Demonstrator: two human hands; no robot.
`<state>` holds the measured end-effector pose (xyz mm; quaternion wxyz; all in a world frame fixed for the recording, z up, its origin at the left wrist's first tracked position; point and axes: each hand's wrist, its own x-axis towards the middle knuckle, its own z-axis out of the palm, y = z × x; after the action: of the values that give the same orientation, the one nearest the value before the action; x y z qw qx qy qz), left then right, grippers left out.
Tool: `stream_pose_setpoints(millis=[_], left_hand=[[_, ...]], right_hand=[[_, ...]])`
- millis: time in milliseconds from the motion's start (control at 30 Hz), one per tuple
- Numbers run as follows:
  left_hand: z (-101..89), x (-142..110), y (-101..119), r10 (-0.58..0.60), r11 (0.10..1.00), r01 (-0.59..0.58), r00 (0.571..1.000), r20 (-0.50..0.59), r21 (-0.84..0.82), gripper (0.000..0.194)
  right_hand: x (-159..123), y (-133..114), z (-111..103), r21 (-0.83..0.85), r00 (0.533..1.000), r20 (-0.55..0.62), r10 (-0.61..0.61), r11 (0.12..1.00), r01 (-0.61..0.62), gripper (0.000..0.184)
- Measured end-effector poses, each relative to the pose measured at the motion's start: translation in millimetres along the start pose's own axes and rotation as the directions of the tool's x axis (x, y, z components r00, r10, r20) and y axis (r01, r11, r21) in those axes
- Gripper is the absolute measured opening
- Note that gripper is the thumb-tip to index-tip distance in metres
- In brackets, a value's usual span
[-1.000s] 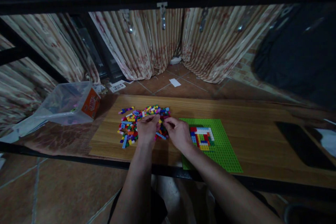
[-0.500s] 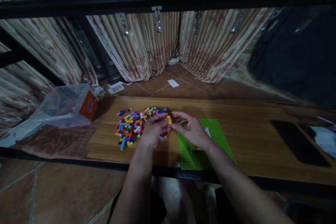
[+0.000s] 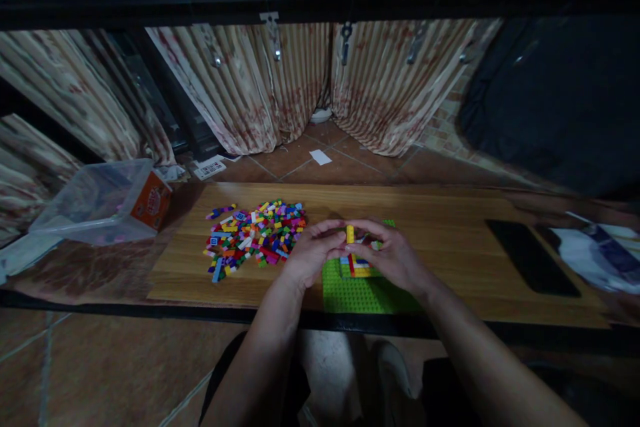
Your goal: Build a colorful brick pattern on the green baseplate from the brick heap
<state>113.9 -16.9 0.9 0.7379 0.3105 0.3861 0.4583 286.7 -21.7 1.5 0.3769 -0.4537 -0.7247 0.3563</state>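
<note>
A yellow toy building brick [image 3: 351,233] stands upright between the fingertips of both hands. My left hand [image 3: 315,250] pinches it from the left side. My right hand [image 3: 393,252] closes on it from the right, thumb low and fingers above. Both hands hover over the green studded baseplate [image 3: 360,297]. On that plate, below the fingers, sits a low build of red, yellow, blue and white bricks [image 3: 357,267], partly hidden by my right hand. Left of my hands lies a loose heap of mixed coloured bricks [image 3: 260,237].
The wooden board [image 3: 450,260] carries a black flat slab [image 3: 533,257] at its right. A clear plastic bin [image 3: 95,203] with an orange label stands at the left. A dark bar [image 3: 310,0] with hanging metal clips crosses above. White paper [image 3: 320,157] lies beyond the board.
Both hands have moved right with the yellow brick, from beside the heap to over the baseplate. My right hand has come in close and now grips the brick too. The view has turned slightly right.
</note>
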Motion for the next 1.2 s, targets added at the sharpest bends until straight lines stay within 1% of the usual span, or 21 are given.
stream_pose_setpoints(millis=[100, 133, 200, 300, 400, 533, 633, 700, 833, 967, 1100, 1200], left_hand=[[4.2, 3.8, -2.2, -0.024, 0.985, 0.029, 0.999, -0.03, 0.168, 0.022], [4.1, 4.9, -3.2, -0.025, 0.969, 0.033, 0.999, -0.035, 0.243, 0.019], [2.0, 7.2, -6.9, -0.031, 0.914, 0.029, 1.0, -0.003, 0.405, 0.016], [-4.0, 10.5, -16.4, -0.052, 0.802, -0.018, 0.994, 0.1, 0.598, 0.024], [-7.9, 12.9, -24.3, -0.053, 0.723, -0.067, 0.987, 0.152, 0.688, 0.03], [-1.4, 10.6, -22.9, -0.056, 0.693, -0.093, 0.982, 0.181, 0.715, 0.032], [9.6, 6.1, -17.6, -0.091, 0.678, -0.068, 0.98, 0.175, 0.732, 0.03], [15.8, 4.1, -15.9, -0.122, 0.663, -0.039, 0.98, 0.159, 0.747, 0.029], [20.3, 5.6, -19.9, -0.149, 0.646, -0.019, 0.977, 0.15, 0.763, 0.03], [18.0, 10.1, -27.0, -0.124, 0.663, -0.064, 0.973, 0.194, 0.746, 0.029], [17.2, 12.3, -29.5, -0.109, 0.68, -0.082, 0.972, 0.211, 0.729, 0.024], [18.7, 12.5, -29.0, -0.119, 0.686, -0.064, 0.973, 0.199, 0.725, 0.023]], right_hand=[[-9.9, 15.8, -21.3, -0.184, 1.0, 0.018, -0.011, 0.983, 0.014, 0.037], [-14.0, 22.3, -27.8, -0.246, 1.0, 0.025, -0.018, 0.969, 0.024, 0.037], [-22.4, 34.9, -37.2, -0.345, 0.998, 0.055, 0.003, 0.938, 0.016, 0.036], [-32.5, 47.9, -40.8, -0.415, 0.995, 0.086, 0.047, 0.91, -0.007, 0.038], [-36.2, 51.7, -36.7, -0.443, 0.996, 0.083, 0.043, 0.897, -0.002, 0.04], [-35.1, 51.3, -31.4, -0.45, 0.995, 0.096, -0.015, 0.891, 0.057, 0.043], [-34.9, 52.4, -28.5, -0.455, 0.994, 0.101, -0.033, 0.888, 0.075, 0.043], [-35.5, 53.9, -27.1, -0.459, 0.996, 0.088, -0.028, 0.886, 0.066, 0.043], [-36.6, 56.4, -27.6, -0.446, 0.999, 0.046, -0.009, 0.895, 0.029, 0.049], [-35.8, 56.2, -31.7, -0.381, 0.999, 0.018, 0.045, 0.924, -0.035, 0.053], [-33.1, 53.8, -35.3, -0.304, 0.997, -0.035, 0.073, 0.949, -0.08, 0.045], [-29.7, 52.4, -34.5, -0.219, 0.979, -0.103, 0.177, 0.956, -0.196, 0.035]])
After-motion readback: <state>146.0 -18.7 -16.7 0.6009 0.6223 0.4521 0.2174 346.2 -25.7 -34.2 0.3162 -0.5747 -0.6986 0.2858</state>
